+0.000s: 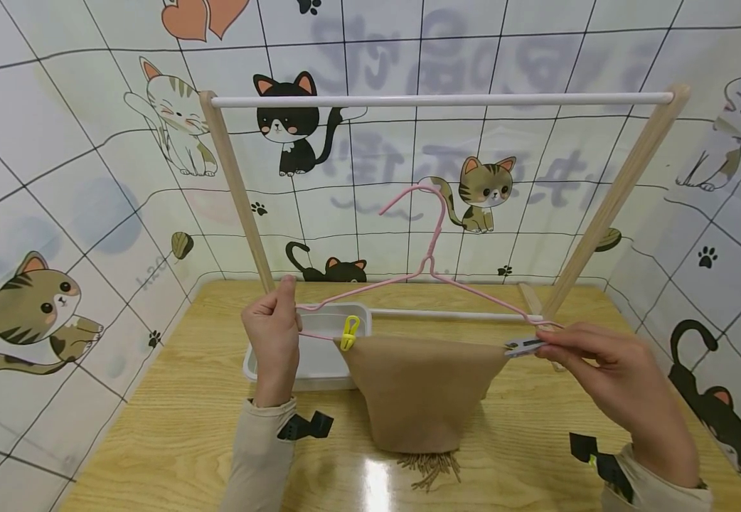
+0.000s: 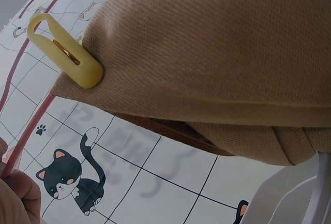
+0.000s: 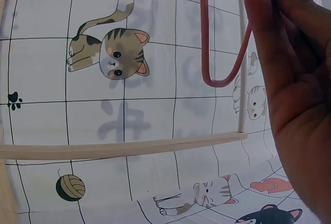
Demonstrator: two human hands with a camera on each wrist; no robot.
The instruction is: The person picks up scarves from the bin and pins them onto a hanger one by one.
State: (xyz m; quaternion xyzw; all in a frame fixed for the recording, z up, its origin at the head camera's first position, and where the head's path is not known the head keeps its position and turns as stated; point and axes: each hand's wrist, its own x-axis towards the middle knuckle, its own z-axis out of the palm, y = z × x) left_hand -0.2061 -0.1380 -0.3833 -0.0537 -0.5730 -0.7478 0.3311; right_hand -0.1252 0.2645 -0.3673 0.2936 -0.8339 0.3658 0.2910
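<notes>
My left hand [image 1: 272, 345] grips the left end of a pink clothes hanger [image 1: 377, 285], whose hook points up. Over the hanger's lower bar hangs a brown fringed scarf [image 1: 428, 391]. A yellow clothespin [image 1: 350, 334] clamps the scarf's left corner to the bar; the left wrist view shows this yellow clothespin [image 2: 85, 74] closely. At the scarf's right corner, my right hand [image 1: 626, 391] pinches a grey clothespin [image 1: 524, 347] between thumb and fingers. Whether its tip is clamped on the cloth is unclear. In the right wrist view the grey clothespin is hidden.
A rack with wooden side posts [image 1: 614, 206] and a white top rod [image 1: 441, 100] stands behind the hanger. The white tray [image 1: 319, 384] sits on the wooden table [image 1: 172, 427], behind my left hand. Cat-print sheeting [image 1: 383, 64] surrounds the table.
</notes>
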